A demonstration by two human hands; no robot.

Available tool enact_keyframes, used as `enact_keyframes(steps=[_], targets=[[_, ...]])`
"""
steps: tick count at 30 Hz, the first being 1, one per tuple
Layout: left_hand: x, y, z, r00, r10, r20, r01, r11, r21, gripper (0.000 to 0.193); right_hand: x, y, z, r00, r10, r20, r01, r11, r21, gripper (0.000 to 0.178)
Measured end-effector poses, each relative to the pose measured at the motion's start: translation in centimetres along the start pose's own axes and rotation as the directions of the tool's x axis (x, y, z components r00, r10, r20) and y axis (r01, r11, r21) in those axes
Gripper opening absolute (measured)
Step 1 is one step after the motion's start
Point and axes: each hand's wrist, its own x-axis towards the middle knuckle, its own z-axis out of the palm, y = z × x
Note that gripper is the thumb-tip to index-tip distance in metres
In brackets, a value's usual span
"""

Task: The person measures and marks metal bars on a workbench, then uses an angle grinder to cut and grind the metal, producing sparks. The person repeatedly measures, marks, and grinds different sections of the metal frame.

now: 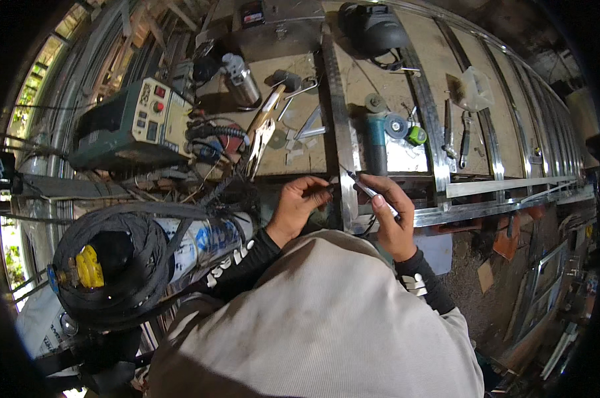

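Note:
My right hand grips a slim, pen-like tool with a dark tip and a silvery body. The tip points up and left, close to a square metal tube of the frame. On the tube's left side is my left hand, its thumb and fingertips pinched together close to the metal. Whatever sits in that pinch, if anything, is too small and dark to make out. Beyond the right hand lies a teal angle grinder with its disc, beside a green tape measure.
A green welding machine stands left, above a gas cylinder wrapped in black hose. Locking pliers, a steel bottle and metal offcuts lie on the bench. A welding helmet rests far back; frame bars extend right.

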Motion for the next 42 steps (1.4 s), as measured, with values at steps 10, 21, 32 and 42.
enact_keyframes(steps=[10, 21, 32, 42], targets=[[-0.6, 2.5, -1.7, 0.991, 0.115, -0.064, -0.122, 0.984, -0.132, 0.022, 1.8, -1.1, 1.7, 0.967, -0.082, 0.241, 0.145, 0.955, -0.258, 0.027], [-0.7, 6.5, -2.1, 0.894, 0.319, 0.313, -0.447, 0.630, 0.635, 0.018, 1.9, 0.4, 0.5, 0.933, 0.264, 0.246, -0.235, 0.962, -0.142, 0.010], [-1.8, 4.2, -1.4, 0.955, 0.165, 0.246, -0.295, 0.601, 0.743, 0.020, -0.3, 4.8, 0.5, 0.932, 0.301, 0.200, -0.294, 0.954, -0.065, 0.015], [6.1, -5.0, -13.0, 0.891, 0.361, -0.275, 0.340, -0.128, 0.932, 0.061, 8.6, 19.7, 2.7, 0.911, 0.406, -0.066, -0.408, 0.913, -0.016, 0.033]])
